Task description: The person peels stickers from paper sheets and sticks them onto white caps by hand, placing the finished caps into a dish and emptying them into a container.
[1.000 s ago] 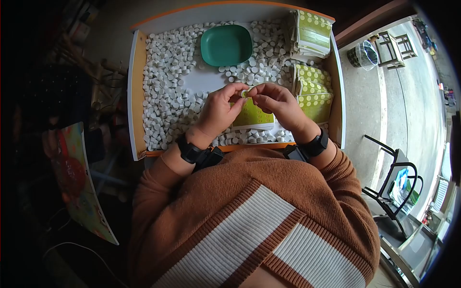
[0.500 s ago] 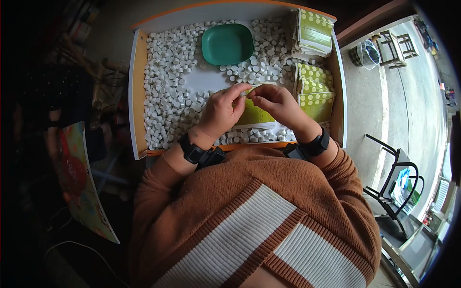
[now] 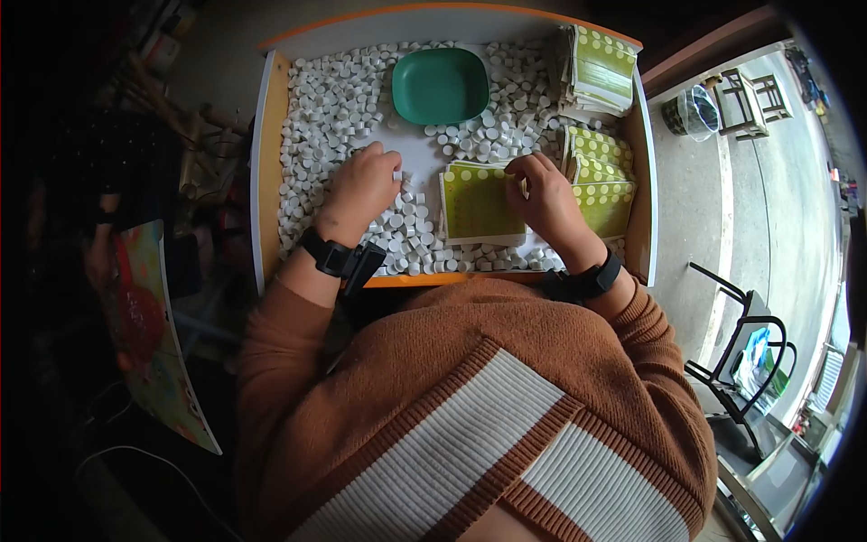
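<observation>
A white cap (image 3: 397, 176) sits at the tips of the left hand (image 3: 359, 188), whose thumb and forefinger we see closed on it above the scattered caps. To its right lies the olive-green sheet stack (image 3: 477, 212), flat on the tray floor, with the right hand (image 3: 547, 197) at its upper right corner; those fingers are bent inward, and we cannot tell whether they grip anything. Half a second ago we saw both hands meeting over the stack; now they are well apart, leaving more of the top sheet in view. Around them we see the orange-edged tray (image 3: 267, 163), its floor strewn with loose white caps (image 3: 321, 126). A green dish (image 3: 441, 86) stands among them at the far side. Dotted green bundles (image 3: 603, 68) line the tray's right wall. Beyond it, on the floor, we see a basket (image 3: 679, 122) with a clear liner.
</observation>
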`<control>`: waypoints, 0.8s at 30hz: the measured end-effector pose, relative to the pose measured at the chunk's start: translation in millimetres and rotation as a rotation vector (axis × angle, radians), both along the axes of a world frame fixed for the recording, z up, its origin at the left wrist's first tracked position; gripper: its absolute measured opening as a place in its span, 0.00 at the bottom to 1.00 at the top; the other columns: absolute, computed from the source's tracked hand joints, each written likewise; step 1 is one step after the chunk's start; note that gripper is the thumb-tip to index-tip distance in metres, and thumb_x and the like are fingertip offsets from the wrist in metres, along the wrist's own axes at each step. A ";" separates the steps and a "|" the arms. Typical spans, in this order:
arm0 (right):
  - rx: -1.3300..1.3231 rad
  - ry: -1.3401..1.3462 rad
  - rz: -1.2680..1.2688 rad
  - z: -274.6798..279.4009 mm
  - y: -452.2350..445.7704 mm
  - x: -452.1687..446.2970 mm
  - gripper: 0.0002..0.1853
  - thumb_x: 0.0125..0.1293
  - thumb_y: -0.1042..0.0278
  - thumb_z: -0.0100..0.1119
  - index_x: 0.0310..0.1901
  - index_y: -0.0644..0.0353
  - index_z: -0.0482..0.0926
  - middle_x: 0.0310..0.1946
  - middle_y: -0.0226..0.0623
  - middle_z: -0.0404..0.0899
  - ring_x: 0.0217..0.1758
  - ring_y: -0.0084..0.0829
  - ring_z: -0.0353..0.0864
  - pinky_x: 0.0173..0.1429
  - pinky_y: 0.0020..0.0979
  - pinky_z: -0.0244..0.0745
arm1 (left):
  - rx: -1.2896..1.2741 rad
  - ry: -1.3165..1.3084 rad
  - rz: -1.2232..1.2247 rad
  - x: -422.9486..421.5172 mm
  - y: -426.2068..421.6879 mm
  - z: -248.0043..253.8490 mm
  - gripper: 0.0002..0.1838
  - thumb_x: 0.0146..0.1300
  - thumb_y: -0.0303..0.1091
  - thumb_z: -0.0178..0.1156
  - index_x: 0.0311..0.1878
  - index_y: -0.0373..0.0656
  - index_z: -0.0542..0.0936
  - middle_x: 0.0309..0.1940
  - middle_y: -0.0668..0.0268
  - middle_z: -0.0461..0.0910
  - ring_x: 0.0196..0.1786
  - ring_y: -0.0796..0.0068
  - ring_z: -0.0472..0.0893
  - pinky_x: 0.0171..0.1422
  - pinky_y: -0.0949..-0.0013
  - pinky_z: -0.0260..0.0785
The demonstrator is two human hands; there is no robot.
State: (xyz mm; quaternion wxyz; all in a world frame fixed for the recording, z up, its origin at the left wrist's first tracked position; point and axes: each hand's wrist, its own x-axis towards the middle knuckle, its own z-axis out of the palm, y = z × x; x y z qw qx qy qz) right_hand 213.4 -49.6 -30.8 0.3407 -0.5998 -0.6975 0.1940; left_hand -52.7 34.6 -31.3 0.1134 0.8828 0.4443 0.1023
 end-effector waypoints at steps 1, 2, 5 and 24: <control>0.000 -0.005 -0.006 -0.9 -0.2 1.0 0.09 0.56 0.76 0.60 0.39 0.62 0.77 0.32 0.41 0.75 0.33 0.39 0.78 0.40 0.33 0.75 | -0.019 0.006 0.015 2.8 -0.2 2.4 0.09 0.55 0.29 0.64 0.36 0.38 0.75 0.31 0.62 0.74 0.33 0.77 0.77 0.36 0.70 0.71; 0.018 -0.043 -0.012 -2.6 -0.1 2.0 0.09 0.55 0.76 0.60 0.40 0.62 0.77 0.33 0.42 0.75 0.35 0.41 0.78 0.41 0.34 0.75 | -0.037 0.013 0.031 5.7 -0.6 4.8 0.10 0.55 0.29 0.64 0.36 0.38 0.74 0.31 0.62 0.74 0.34 0.77 0.77 0.37 0.70 0.71; 0.051 -0.121 -0.025 -8.5 0.8 3.7 0.10 0.55 0.75 0.61 0.40 0.62 0.77 0.35 0.43 0.75 0.38 0.45 0.78 0.43 0.36 0.75 | -0.359 -0.286 0.181 22.8 -7.8 15.8 0.10 0.55 0.28 0.65 0.36 0.38 0.73 0.31 0.65 0.74 0.35 0.79 0.75 0.39 0.72 0.70; -0.215 0.125 -0.180 -2.0 -3.5 12.9 0.08 0.59 0.70 0.64 0.36 0.62 0.75 0.33 0.37 0.77 0.35 0.30 0.76 0.39 0.29 0.72 | -0.732 -0.806 0.059 79.3 -38.0 -17.3 0.09 0.57 0.22 0.62 0.42 0.39 0.76 0.31 0.74 0.74 0.35 0.86 0.72 0.40 0.79 0.66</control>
